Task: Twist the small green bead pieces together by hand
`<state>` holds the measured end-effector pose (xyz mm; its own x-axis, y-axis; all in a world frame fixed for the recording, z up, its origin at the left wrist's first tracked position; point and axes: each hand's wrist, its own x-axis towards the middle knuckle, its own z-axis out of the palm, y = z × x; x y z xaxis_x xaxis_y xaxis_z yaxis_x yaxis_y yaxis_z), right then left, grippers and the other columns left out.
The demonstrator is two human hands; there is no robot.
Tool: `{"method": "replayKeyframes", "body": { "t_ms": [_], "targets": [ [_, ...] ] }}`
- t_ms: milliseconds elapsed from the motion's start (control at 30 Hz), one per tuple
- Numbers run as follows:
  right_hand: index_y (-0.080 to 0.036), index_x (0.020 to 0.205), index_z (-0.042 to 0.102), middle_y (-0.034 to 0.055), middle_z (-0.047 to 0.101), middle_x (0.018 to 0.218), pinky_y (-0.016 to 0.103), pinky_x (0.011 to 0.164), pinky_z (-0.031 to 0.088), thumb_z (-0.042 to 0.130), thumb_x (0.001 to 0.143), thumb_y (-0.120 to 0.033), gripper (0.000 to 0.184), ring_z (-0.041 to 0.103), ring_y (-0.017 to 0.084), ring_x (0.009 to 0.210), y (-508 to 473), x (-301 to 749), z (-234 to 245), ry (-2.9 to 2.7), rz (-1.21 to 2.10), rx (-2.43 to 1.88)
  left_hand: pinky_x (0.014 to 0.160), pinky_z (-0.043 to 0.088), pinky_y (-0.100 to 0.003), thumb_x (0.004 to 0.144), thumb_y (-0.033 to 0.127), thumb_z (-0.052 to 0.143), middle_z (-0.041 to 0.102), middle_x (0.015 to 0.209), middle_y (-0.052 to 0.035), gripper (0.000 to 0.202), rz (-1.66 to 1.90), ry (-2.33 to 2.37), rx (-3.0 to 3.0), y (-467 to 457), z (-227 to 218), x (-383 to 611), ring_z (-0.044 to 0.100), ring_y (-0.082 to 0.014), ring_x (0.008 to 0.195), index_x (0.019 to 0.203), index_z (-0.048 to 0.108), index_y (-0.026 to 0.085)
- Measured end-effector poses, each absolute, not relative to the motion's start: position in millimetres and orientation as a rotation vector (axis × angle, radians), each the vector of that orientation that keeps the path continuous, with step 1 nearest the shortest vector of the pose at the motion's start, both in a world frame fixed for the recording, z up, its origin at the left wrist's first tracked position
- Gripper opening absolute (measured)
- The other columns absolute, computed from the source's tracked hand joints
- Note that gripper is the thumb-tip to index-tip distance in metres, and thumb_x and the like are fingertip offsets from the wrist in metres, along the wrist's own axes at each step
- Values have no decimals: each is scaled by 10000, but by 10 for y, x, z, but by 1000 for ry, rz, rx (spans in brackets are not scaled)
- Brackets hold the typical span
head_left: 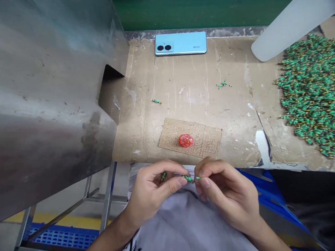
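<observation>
Just in front of the table's near edge, my left hand [155,190] pinches a small green-and-gold piece [187,178] between thumb and forefinger. A second such piece [163,176] is tucked in the curl of that hand. My right hand [227,190] is closed in a pinch beside it, with a tiny bright green bit [198,177] at its fingertips, close to the left hand's piece. Beyond both hands lies a cardboard sheet [170,130] dotted with tiny specks, and on it sits a glossy red oval lump [186,141].
A big heap of green-and-gold pieces [311,94] covers the table's right side, below a white cylinder [290,31]. One loose piece [157,101] and several tiny green bits [223,84] lie mid-table. A light blue phone [180,43] rests at the back. A metal housing [57,87] stands left.
</observation>
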<state>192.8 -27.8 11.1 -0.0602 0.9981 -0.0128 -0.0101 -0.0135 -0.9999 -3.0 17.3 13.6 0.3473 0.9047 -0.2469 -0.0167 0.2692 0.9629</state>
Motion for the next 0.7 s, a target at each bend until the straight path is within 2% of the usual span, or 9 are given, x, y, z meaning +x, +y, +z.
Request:
{"method": "replayKeyframes", "body": {
  "t_ms": [100,267,500,700],
  "targets": [
    [-269,1015,643,-41,656,815,190,615,503,643,1052,-199,79,602,92,671,-232,1974,155,-1341,1257,-1265,613,563,-114,850,97,864,844,817,41,213,801,1049,1134,162,169,-15,702,-77,631,962,866,279],
    [-260,966,647,-55,654,775,187,648,495,644,1052,-219,95,598,95,690,-186,2007,220,-1410,1367,-1282,727,615,-106,833,44,869,868,876,40,255,847,1054,1188,139,207,22,807,-107,775,935,872,277],
    [-253,956,646,-54,674,782,198,679,514,664,1045,-262,92,624,100,714,-208,2019,227,-1335,1498,-1272,769,617,-124,882,86,857,834,844,10,135,913,951,1341,144,180,15,787,-103,775,914,853,217],
    [-227,923,659,-22,696,784,226,661,520,663,1033,-270,118,632,119,704,-181,2018,234,-1316,1546,-1293,747,634,-175,907,91,832,812,865,-19,113,968,901,1438,159,137,14,776,-130,787,929,845,201]
  ]
}}
